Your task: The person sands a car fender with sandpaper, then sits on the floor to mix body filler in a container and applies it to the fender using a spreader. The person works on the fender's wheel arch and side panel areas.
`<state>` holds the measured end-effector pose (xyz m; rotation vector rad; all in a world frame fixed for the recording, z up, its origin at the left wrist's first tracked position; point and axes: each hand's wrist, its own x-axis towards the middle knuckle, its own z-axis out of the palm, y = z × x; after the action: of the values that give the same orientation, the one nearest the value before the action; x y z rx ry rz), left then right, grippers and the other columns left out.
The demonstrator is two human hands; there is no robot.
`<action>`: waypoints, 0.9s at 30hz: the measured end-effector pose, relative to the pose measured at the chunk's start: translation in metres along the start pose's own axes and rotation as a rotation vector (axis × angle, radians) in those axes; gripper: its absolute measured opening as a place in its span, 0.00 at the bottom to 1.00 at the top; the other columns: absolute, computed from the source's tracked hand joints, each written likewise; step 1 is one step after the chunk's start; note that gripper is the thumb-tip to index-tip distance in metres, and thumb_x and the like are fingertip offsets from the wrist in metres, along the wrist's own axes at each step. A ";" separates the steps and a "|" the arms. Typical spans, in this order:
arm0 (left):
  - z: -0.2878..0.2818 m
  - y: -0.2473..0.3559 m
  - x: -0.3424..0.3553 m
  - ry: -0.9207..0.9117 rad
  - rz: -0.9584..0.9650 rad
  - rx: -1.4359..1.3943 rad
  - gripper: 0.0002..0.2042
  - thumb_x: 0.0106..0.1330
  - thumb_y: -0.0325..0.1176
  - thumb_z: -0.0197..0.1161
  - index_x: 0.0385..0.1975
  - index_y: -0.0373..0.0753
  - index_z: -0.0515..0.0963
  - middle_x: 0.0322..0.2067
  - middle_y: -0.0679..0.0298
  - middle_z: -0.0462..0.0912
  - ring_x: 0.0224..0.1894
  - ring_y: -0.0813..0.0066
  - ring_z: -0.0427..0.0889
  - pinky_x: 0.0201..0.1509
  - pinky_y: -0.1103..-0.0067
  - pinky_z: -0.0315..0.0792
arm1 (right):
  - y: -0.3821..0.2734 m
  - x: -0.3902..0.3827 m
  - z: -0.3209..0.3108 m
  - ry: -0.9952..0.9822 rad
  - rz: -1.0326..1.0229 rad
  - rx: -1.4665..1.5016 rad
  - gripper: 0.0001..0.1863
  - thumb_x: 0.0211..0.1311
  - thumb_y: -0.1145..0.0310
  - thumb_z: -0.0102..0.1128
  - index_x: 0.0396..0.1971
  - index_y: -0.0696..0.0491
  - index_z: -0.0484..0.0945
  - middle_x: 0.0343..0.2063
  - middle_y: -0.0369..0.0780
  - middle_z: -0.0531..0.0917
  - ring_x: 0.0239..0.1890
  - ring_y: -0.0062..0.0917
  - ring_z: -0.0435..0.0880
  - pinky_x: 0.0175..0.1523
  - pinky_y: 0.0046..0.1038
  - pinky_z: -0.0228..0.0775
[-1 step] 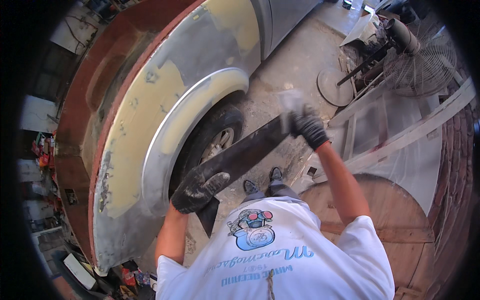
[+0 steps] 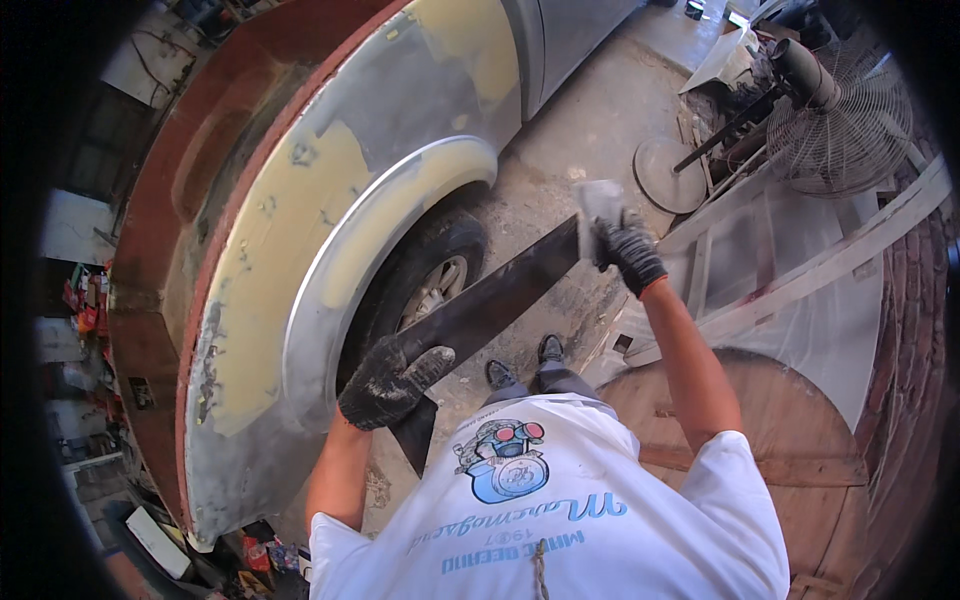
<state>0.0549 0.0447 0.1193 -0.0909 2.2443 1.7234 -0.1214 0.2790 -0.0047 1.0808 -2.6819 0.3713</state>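
A dusty, stained concrete floor (image 2: 590,120) runs up the middle, brightest near the top. At upper right stands a fan (image 2: 840,125) with a wire cage and round base. Below it, pale bars (image 2: 830,260) bend across a greyish sheet (image 2: 800,340). Lower right, a rounded brown wooden board (image 2: 740,415) sits near a reddish brick wall (image 2: 912,320). Mixed clutter (image 2: 95,300), some red, fills the far left.
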 end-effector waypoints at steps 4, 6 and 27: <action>0.000 -0.009 0.013 -0.016 0.072 0.424 0.21 0.64 0.33 0.59 0.55 0.32 0.69 0.48 0.52 0.78 0.47 0.63 0.76 0.54 0.74 0.67 | -0.036 0.003 -0.016 0.222 0.144 0.893 0.15 0.69 0.58 0.42 0.41 0.51 0.74 0.38 0.41 0.79 0.42 0.32 0.76 0.49 0.37 0.71; 0.001 -0.009 0.021 -0.021 0.177 0.651 0.20 0.61 0.31 0.60 0.53 0.34 0.71 0.43 0.47 0.77 0.42 0.52 0.77 0.45 0.71 0.70 | -0.072 0.002 -0.030 0.169 0.195 1.310 0.12 0.68 0.62 0.45 0.41 0.51 0.74 0.40 0.38 0.78 0.44 0.30 0.76 0.47 0.35 0.74; -0.004 -0.017 0.010 0.354 0.237 0.726 0.27 0.54 0.33 0.64 0.56 0.34 0.69 0.48 0.54 0.77 0.46 0.62 0.78 0.47 0.72 0.73 | -0.029 -0.029 -0.028 -0.146 0.546 2.081 0.22 0.56 0.70 0.62 0.51 0.58 0.71 0.41 0.36 0.80 0.39 0.18 0.77 0.47 0.22 0.70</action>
<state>0.0481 0.0373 0.1020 0.0403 3.1090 0.9264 -0.0780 0.2863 0.0175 0.3018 -1.6908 3.4354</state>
